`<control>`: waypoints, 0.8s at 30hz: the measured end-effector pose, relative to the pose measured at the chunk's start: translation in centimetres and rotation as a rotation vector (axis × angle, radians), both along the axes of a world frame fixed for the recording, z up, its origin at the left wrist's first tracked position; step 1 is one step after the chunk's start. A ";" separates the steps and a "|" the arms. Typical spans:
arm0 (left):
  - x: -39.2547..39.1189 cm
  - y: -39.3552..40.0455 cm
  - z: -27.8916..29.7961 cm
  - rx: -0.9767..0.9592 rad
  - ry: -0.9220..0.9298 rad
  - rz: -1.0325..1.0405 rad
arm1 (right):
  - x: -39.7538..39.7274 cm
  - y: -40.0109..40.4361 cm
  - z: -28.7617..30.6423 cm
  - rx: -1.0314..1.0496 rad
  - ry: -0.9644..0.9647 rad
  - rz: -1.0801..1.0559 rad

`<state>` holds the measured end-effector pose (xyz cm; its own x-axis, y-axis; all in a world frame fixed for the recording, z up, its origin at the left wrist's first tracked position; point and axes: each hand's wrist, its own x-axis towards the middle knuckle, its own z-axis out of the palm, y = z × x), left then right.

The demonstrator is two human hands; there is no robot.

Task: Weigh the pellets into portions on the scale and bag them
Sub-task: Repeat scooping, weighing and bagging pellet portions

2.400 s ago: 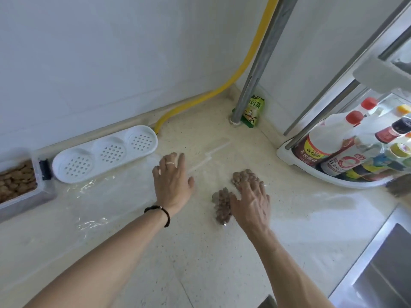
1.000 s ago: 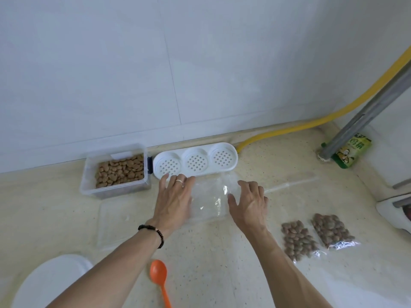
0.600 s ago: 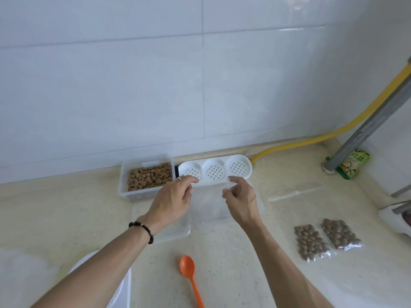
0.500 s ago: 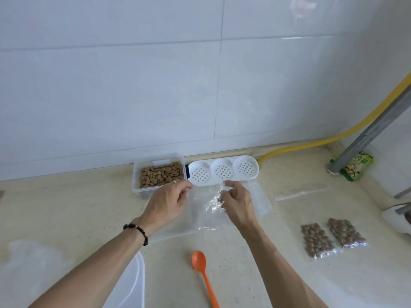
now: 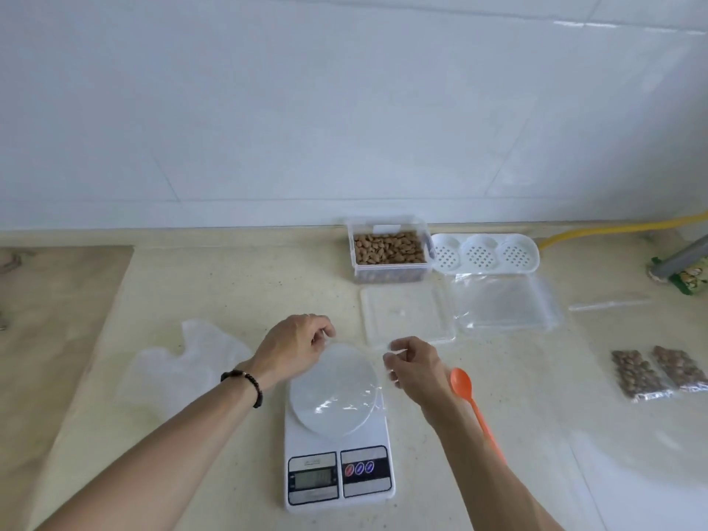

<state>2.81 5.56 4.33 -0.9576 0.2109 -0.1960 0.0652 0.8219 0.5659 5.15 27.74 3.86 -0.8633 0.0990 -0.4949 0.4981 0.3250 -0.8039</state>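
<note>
A white digital scale (image 5: pixel 339 477) stands on the counter in front of me. Both hands hold an empty clear plastic bag (image 5: pixel 350 392) over its round platform: my left hand (image 5: pixel 295 346) pinches the bag's top left edge, my right hand (image 5: pixel 415 364) pinches the top right edge. An orange spoon (image 5: pixel 469 396) lies right of the scale, partly behind my right forearm. A clear tub of brown pellets (image 5: pixel 389 249) sits at the back by the wall. Two filled bags of pellets (image 5: pixel 657 371) lie far right.
The tub's clear lid (image 5: pixel 406 318) and a stack of empty clear bags (image 5: pixel 505 308) lie behind the scale. A white perforated tray (image 5: pixel 484 254) sits by the wall, a yellow hose (image 5: pixel 620 229) behind it. A crumpled white plastic sheet (image 5: pixel 184 362) lies left of the scale.
I lifted one clear bag from the stack by the white tray and carried it forward and left over the scale. The view swung left and down, which brought the scale into sight.
</note>
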 end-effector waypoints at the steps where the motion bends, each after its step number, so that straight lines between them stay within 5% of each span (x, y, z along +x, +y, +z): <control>1: 0.3 -0.2 -0.3 -0.001 0.002 0.006 | 0.2 -0.3 -0.3 0.020 -0.006 -0.020; 6: 0.9 -0.2 -1.6 0.004 0.087 0.047 | 0.2 -0.6 -0.7 0.063 -0.002 -0.129; 12: 2.3 -0.3 -2.7 -0.101 0.258 0.084 | 0.6 -0.7 -0.3 0.288 0.063 -0.012; 24: 16.2 -1.0 -3.6 -0.201 0.335 0.033 | 11.6 -0.6 -2.0 0.678 0.505 0.281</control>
